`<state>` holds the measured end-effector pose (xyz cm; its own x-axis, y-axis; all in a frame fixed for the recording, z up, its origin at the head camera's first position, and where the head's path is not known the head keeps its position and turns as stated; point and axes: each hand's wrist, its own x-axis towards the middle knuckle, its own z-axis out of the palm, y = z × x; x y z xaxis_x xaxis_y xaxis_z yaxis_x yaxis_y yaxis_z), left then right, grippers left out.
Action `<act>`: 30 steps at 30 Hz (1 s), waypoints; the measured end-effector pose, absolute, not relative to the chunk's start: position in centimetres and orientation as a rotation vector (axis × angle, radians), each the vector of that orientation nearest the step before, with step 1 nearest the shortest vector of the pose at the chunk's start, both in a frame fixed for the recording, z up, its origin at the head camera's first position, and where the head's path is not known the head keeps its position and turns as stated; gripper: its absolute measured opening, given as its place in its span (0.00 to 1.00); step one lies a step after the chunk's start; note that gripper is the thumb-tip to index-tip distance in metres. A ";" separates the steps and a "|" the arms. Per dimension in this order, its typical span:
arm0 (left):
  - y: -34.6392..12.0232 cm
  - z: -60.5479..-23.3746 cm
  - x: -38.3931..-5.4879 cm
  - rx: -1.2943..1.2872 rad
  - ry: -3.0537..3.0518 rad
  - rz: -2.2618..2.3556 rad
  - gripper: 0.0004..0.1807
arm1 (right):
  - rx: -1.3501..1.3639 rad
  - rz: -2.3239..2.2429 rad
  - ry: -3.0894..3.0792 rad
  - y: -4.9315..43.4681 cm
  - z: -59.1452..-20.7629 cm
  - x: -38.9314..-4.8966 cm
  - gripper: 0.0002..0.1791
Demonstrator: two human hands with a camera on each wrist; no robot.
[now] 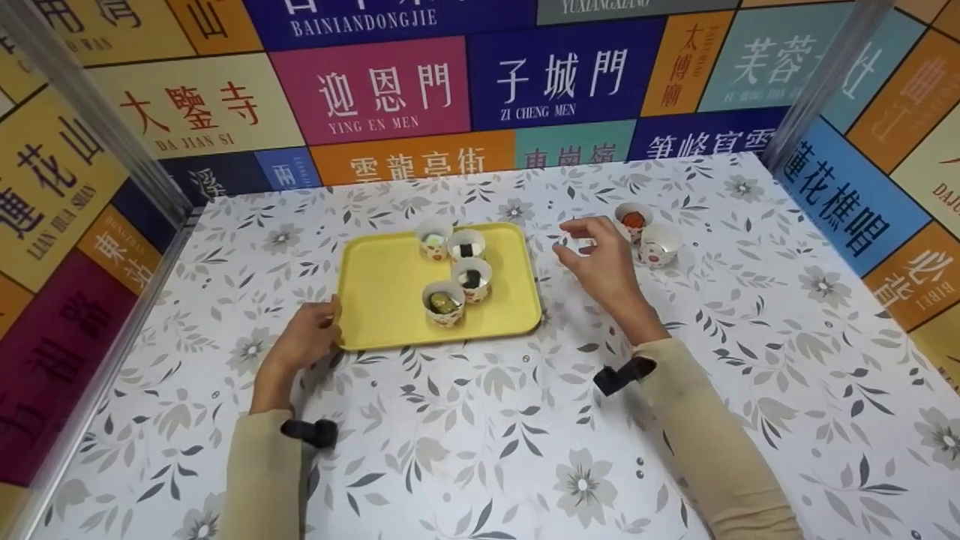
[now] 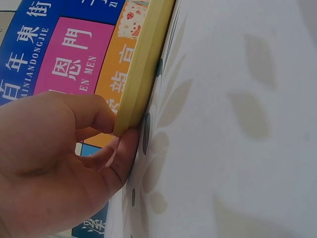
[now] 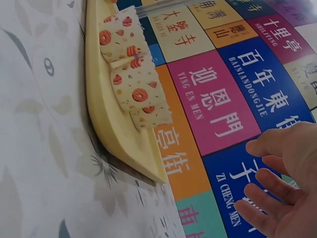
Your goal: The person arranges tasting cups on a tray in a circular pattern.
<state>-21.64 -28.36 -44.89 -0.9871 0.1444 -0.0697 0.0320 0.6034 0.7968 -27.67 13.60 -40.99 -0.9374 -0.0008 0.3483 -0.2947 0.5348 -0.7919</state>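
Note:
My left hand grips the left edge of the yellow tray between thumb and fingers; the left wrist view shows the tray's rim from the side. Several printed paper cups stand on the tray: one with a dark green piece, one with a dark-topped white piece, one with a black-and-white piece and one with a pale piece. Right of the tray my right hand hovers with fingers apart, holding nothing; the right wrist view shows its spread fingers.
Farther right, two more paper cups stand side by side, one with an orange-red filling and one whose contents I cannot make out. A flower-patterned cloth covers the table. Printed panels stand behind and at the sides.

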 end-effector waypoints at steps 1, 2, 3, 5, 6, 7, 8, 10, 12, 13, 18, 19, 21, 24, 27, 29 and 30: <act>-28.3 -44.9 -21.6 0.158 2.708 1.331 0.11 | 0.231 1.369 -2.464 14.1 -40.9 -27.8 0.18; -28.3 -44.9 -21.6 0.162 2.715 1.325 0.11 | 0.206 1.375 -2.465 14.5 -40.8 -27.9 0.18; -28.3 -44.9 -21.6 0.162 2.723 1.316 0.11 | 0.185 1.392 -2.460 15.0 -40.7 -28.1 0.18; -28.3 -44.9 -21.7 0.157 2.734 1.297 0.10 | 0.148 1.423 -2.450 16.0 -40.6 -28.4 0.19; -28.3 -44.9 -21.7 0.155 2.734 1.294 0.10 | 0.130 1.447 -2.445 16.4 -40.5 -28.5 0.19; -28.3 -44.8 -21.7 0.154 2.735 1.292 0.10 | 0.106 1.463 -2.441 16.9 -40.5 -28.6 0.19; -28.3 -44.8 -21.7 0.154 2.733 1.299 0.10 | 0.079 1.466 -2.445 17.3 -40.4 -28.8 0.20; -28.3 -44.9 -21.8 0.153 2.730 1.303 0.10 | 0.064 1.473 -2.435 18.2 -40.5 -29.2 0.20; -28.4 -44.9 -21.9 0.139 2.730 1.293 0.09 | 0.043 1.470 -2.435 19.1 -40.5 -29.4 0.21; -28.4 -44.9 -21.9 0.128 2.734 1.283 0.08 | 0.035 1.463 -2.436 19.5 -40.6 -29.6 0.21; -28.5 -44.8 -21.9 0.108 2.750 1.239 0.09 | -0.013 1.461 -2.444 21.4 -40.9 -30.1 0.21; -28.5 -44.8 -21.9 0.114 2.747 1.248 0.10 | -0.029 1.450 -2.453 21.8 -40.9 -30.1 0.22; -28.5 -44.9 -22.0 0.130 2.744 1.263 0.11 | -0.073 1.425 -2.476 22.6 -41.0 -30.1 0.23; -28.5 -45.0 -22.0 0.167 2.738 1.282 0.10 | -0.102 1.399 -2.478 23.7 -41.1 -30.1 0.24; -28.5 -45.1 -21.9 0.178 2.749 1.272 0.08 | -0.123 1.402 -2.495 24.7 -41.2 -30.1 0.26; -28.5 -45.1 -21.9 0.183 2.757 1.259 0.08 | -0.141 1.423 -2.512 25.2 -41.4 -30.1 0.29; -28.5 -45.1 -21.9 0.182 2.762 1.250 0.08 | -0.158 1.440 -2.525 25.5 -41.4 -30.1 0.31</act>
